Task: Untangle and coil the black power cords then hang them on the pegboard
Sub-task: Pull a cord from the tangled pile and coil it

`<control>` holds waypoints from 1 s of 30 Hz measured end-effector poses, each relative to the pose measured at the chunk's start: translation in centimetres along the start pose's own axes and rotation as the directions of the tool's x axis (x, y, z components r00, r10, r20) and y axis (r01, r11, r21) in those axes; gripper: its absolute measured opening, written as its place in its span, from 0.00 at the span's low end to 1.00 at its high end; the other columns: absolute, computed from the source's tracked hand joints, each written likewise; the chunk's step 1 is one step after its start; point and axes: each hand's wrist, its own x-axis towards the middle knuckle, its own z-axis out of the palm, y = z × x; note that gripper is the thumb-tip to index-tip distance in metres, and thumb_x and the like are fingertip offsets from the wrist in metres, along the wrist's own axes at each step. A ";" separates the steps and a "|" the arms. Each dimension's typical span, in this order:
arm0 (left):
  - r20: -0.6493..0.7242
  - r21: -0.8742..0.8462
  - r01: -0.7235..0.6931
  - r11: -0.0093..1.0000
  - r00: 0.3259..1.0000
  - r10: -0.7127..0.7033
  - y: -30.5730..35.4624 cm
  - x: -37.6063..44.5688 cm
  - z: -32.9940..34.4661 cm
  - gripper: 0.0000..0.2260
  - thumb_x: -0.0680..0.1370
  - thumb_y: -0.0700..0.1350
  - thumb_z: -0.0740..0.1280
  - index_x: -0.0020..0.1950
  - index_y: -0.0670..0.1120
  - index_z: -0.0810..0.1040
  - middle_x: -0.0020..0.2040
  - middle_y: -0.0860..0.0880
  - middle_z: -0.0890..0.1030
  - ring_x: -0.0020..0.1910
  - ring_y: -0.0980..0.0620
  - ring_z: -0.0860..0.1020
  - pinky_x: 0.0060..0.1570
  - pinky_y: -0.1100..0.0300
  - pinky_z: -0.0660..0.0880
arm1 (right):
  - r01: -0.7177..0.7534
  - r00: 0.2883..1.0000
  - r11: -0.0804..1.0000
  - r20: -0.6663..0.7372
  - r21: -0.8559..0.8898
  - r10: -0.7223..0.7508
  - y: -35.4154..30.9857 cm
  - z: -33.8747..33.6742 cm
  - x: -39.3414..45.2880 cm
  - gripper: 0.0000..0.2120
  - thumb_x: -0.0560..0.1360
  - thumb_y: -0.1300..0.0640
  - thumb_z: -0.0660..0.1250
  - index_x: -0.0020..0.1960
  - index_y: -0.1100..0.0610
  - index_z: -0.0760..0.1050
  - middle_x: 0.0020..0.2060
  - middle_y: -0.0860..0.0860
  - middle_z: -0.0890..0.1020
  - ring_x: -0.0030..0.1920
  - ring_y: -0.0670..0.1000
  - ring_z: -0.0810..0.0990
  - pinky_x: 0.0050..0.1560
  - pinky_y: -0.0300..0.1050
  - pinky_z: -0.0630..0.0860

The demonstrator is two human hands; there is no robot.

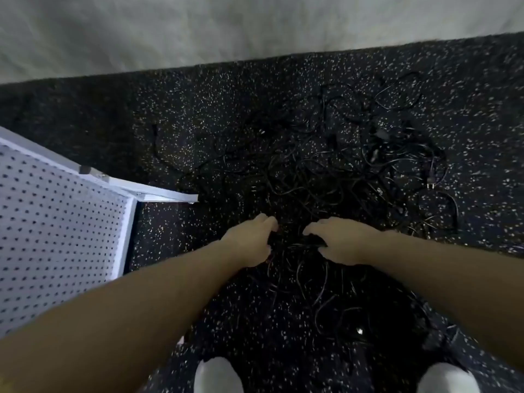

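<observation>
Person bent over a speckled black floor (215, 109), both bare arms reaching down into a tangle of black cords (326, 171).

Cords: a single loose heap, uncoiled, spread from the middle of the floor toward its right side and trailing back toward the person's feet. Loops overlap throughout; individual cords cannot be told apart. Several plug ends show near the heap's far right part, among them one plug (431, 185) with pale prongs lying at the heap's right fringe.

Left hand (251, 242): at the near edge of the heap, fingers curled down into the strands. It appears to grasp a bunch of cord, though the black strands against the dark floor hide just what the fingers close round.

Right hand (338, 241): just beside the left, apart from it by a narrow gap. Fingers and thumb are curled round a dark clump of cord at the same near edge of the heap.

Pegboard (56, 222): white, perforated, in a white frame, at the left side of the floor, well apart from the heap. Nothing hangs on the part in view.

Wall (226, 29): pale, meeting the floor along its far edge.

Shoes (217, 375): two pale toe tips at the floor's near edge, one under each arm.
</observation>
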 end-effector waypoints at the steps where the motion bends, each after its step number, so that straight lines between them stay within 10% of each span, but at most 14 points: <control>1: 0.015 0.017 -0.011 1.000 1.000 0.011 -0.2 0.7 0.2 0.19 0.83 0.44 0.64 0.74 0.50 0.66 0.72 0.50 0.66 0.55 0.50 0.73 0.49 0.54 0.72 | 0.007 1.000 1.000 -0.021 -0.010 -0.008 0.1 0.4 1.0 0.26 0.84 0.55 0.60 0.80 0.48 0.59 0.76 0.51 0.68 0.73 0.54 0.67 0.70 0.47 0.68; 6: 0.041 0.084 -0.048 0.995 0.998 0.045 -1.0 4.1 1.6 0.19 0.82 0.48 0.66 0.73 0.51 0.69 0.72 0.53 0.65 0.48 0.52 0.74 0.52 0.51 0.78 | -0.032 0.993 0.987 0.105 -0.159 0.049 1.1 1.3 4.7 0.17 0.82 0.52 0.63 0.70 0.53 0.73 0.60 0.51 0.79 0.63 0.57 0.76 0.64 0.49 0.74; 10: 0.049 0.169 -0.110 0.980 0.994 0.103 -1.4 5.8 1.6 0.20 0.81 0.51 0.66 0.73 0.52 0.71 0.74 0.52 0.64 0.62 0.48 0.75 0.61 0.48 0.76 | -0.015 0.997 0.941 0.061 -0.338 0.038 1.8 2.1 6.1 0.09 0.80 0.57 0.61 0.54 0.56 0.79 0.49 0.51 0.82 0.54 0.58 0.80 0.57 0.52 0.78; 15: 0.087 0.274 -0.123 0.954 0.991 0.103 -0.9 5.3 0.8 0.25 0.81 0.60 0.64 0.77 0.55 0.67 0.80 0.49 0.60 0.77 0.43 0.62 0.74 0.43 0.63 | 0.070 0.984 0.995 -0.170 0.076 -0.056 1.6 -0.1 5.1 0.08 0.82 0.52 0.64 0.57 0.49 0.80 0.43 0.44 0.83 0.49 0.47 0.81 0.51 0.42 0.74; 18: 0.002 -0.100 -0.094 0.991 0.995 0.095 -0.8 4.0 -0.4 0.12 0.83 0.55 0.63 0.63 0.50 0.75 0.62 0.49 0.78 0.62 0.46 0.76 0.61 0.53 0.73 | 0.158 0.958 0.931 -0.279 0.330 -0.064 1.2 -1.1 3.3 0.07 0.82 0.52 0.65 0.59 0.48 0.79 0.38 0.47 0.83 0.37 0.47 0.81 0.44 0.42 0.79; 23: -0.228 -0.502 -0.119 0.856 0.974 0.002 1.0 0.1 -5.4 0.08 0.85 0.50 0.61 0.54 0.49 0.76 0.45 0.46 0.84 0.40 0.45 0.86 0.38 0.57 0.79 | 0.151 0.885 0.956 -0.466 0.250 -0.017 -0.1 -5.5 -1.7 0.11 0.80 0.41 0.66 0.47 0.48 0.78 0.34 0.45 0.81 0.28 0.40 0.78 0.33 0.33 0.72; 30: -0.547 -0.539 -0.340 0.771 0.837 -0.013 4.9 -6.1 -10.5 0.09 0.85 0.49 0.63 0.49 0.46 0.76 0.34 0.45 0.81 0.28 0.48 0.80 0.35 0.53 0.81 | 0.142 0.891 0.876 -0.444 0.461 0.090 0.6 -8.2 -9.0 0.18 0.81 0.42 0.64 0.43 0.56 0.78 0.34 0.50 0.84 0.40 0.50 0.82 0.49 0.48 0.79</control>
